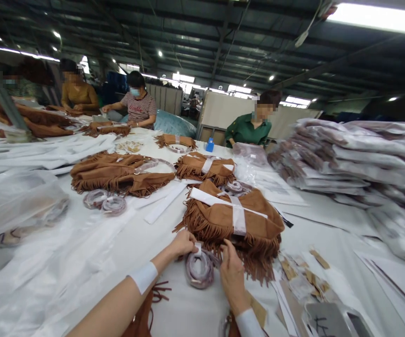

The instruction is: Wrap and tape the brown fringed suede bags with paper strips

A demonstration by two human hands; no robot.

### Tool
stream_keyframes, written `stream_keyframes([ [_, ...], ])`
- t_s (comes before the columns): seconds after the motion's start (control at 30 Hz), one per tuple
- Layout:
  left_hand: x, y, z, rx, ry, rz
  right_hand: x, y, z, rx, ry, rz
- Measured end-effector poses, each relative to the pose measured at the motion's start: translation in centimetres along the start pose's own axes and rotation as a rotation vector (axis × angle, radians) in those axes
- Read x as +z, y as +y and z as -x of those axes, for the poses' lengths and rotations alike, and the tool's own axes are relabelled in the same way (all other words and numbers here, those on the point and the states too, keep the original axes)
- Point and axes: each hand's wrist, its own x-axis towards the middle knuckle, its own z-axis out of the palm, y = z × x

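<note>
In the head view a coil that looks like a rolled belt in clear wrap (200, 271) sits between my hands. My left hand (181, 244) is closed, its fingertips pinching a small white strip (198, 249) at the coil's top. My right hand (232, 274) lies just right of the coil with its fingers partly bent and apart, holding nothing that I can see. Beyond both hands lies a folded brown fringed garment (258, 206) with a white band (237, 215) around it. Its near fringe hangs close to my right fingers.
More brown fringed bundles (205, 167) and coils (114, 204) lie farther up the table. Stacked plastic-wrapped packages (346, 154) stand at right. Loose tags (304, 274) lie at lower right. White sheets (40, 150) cover the left. A co-worker in green (249, 126) works across the table.
</note>
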Motion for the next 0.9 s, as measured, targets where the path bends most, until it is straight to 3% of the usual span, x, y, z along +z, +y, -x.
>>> stream_keyframes([
  [0.1, 0.0, -0.3, -0.5, 0.029, 0.074, -0.001, -3.2, 1.5, 0.6, 0.110, -0.082, 0.009],
  [0.2, 0.2, -0.7, -1.1, 0.064, 0.106, 0.000, -4.9, 2.1, 3.4, 0.140, -0.195, 0.013],
  [0.37, 0.3, -1.3, -2.0, 0.103, 0.098, -0.017, -5.5, 1.8, 6.9, 0.080, -0.243, 0.025],
  [0.6, 0.1, -2.7, -3.0, 0.104, 0.084, -0.028, -5.9, 2.8, 7.1, 0.068, -0.265, 0.021],
  [0.77, 0.8, -2.7, -2.4, 0.132, 0.041, 0.004, -5.3, 0.0, 5.3, -0.128, -0.083, 0.030],
  [0.9, 1.6, -2.3, -1.3, 0.163, 0.024, 0.022, -2.8, -3.8, 2.4, -0.254, -0.158, -0.022],
])
